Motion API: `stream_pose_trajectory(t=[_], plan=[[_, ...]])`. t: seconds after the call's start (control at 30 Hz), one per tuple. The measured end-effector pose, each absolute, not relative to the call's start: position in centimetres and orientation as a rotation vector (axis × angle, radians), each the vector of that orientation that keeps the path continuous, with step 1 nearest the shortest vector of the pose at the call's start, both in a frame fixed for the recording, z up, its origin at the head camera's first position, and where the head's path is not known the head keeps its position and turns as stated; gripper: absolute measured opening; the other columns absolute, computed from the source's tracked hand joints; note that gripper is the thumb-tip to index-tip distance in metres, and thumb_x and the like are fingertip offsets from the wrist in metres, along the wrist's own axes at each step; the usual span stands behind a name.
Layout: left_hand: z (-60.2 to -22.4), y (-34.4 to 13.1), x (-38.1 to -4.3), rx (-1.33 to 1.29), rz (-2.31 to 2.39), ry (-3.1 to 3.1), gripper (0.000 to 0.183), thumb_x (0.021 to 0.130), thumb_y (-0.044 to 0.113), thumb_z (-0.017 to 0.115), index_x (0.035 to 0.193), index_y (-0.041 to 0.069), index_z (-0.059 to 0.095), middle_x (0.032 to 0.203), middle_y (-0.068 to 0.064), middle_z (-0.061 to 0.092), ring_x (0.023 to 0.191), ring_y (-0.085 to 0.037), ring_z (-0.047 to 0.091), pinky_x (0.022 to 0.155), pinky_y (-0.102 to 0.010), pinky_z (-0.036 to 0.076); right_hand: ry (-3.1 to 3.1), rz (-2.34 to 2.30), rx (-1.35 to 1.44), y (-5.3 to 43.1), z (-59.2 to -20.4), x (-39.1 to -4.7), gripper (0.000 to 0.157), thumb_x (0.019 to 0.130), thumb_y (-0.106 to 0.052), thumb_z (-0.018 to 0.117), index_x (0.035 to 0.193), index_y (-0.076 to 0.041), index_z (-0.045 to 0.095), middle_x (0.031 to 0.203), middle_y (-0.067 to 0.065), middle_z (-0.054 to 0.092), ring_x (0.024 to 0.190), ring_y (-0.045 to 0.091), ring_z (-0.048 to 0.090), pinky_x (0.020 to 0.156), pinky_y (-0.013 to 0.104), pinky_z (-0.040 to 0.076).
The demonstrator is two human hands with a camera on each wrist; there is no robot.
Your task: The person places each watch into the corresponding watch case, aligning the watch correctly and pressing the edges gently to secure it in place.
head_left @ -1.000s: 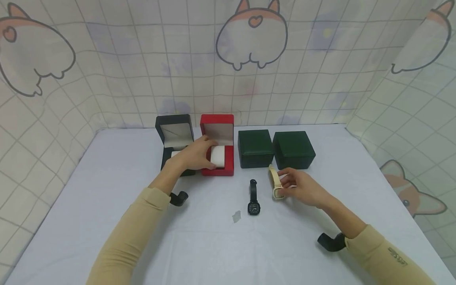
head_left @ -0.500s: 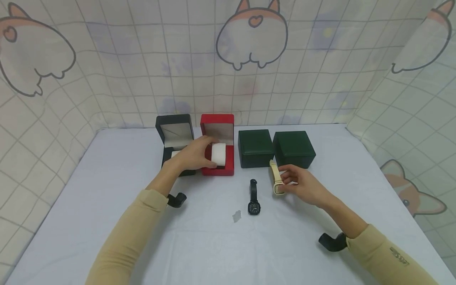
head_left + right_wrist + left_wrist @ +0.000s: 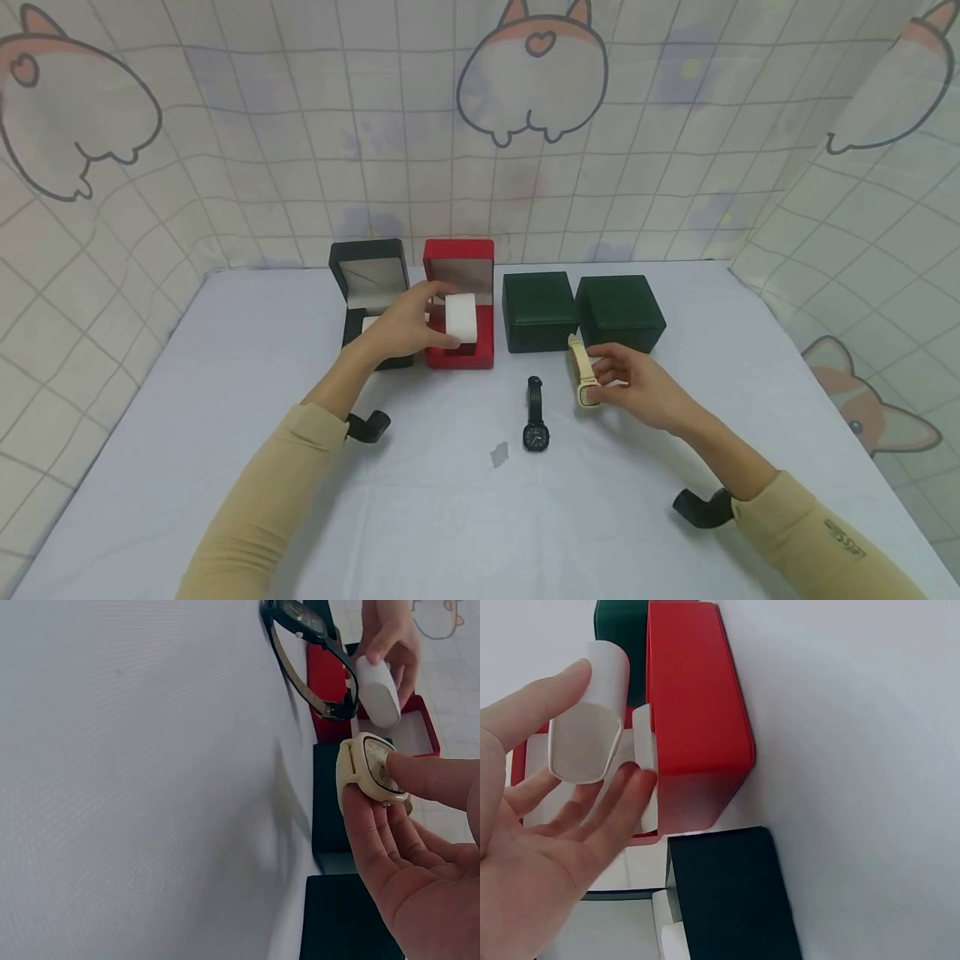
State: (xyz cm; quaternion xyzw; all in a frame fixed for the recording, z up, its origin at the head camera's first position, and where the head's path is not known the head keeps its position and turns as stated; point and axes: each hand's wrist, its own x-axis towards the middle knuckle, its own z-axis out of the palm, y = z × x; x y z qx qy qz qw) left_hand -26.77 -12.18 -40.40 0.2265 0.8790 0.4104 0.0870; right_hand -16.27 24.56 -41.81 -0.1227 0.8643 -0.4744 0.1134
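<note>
over white cloth (image 3: pixel 450 529), left grip (image 3: pixel 408 323) pinching white cushion (image 3: pixel 461 317), right grip (image 3: pixel 639 388) pinching cream watch (image 3: pixel 582 367)

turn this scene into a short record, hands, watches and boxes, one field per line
left hand: holds rounded white watch cushion
right hand: pinches cream, square-faced watch
on table: black, square-faced watch
open boxes: bright red box, near-black box, both pale-lined
closed boxes: two dark green boxes
</note>
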Motion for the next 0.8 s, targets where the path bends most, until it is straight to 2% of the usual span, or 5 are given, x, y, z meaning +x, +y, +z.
stream_pose_trajectory(t=[0.37,0.8], plan=[[-40.4,-12.3,-25.8,0.533,1.366,2.532,0.079,0.082,0.015,0.087,0.149,0.011,0.045,0.137,-0.012,0.05,0.123,-0.032,0.052,0.089,-0.046,0.058,2.486,-1.461,-0.379,24.5,-41.6,-16.4,0.061,0.091,-0.004,0.077,0.143,0.004,0.047,0.118,0.016,0.063,0.105,0.029,0.061,0.085,0.022,0.055],[-40.8,-12.3,-24.8,0.495,1.437,2.469,0.077,0.082,0.023,0.088,0.148,0.024,0.049,0.135,-0.006,0.053,0.122,-0.03,0.055,0.091,-0.048,0.057,2.49,-1.516,-0.364,24.5,-41.0,-16.7,0.065,0.09,-0.003,0.078,0.147,-0.001,0.047,0.12,0.017,0.061,0.106,0.03,0.061,0.085,0.022,0.056]])
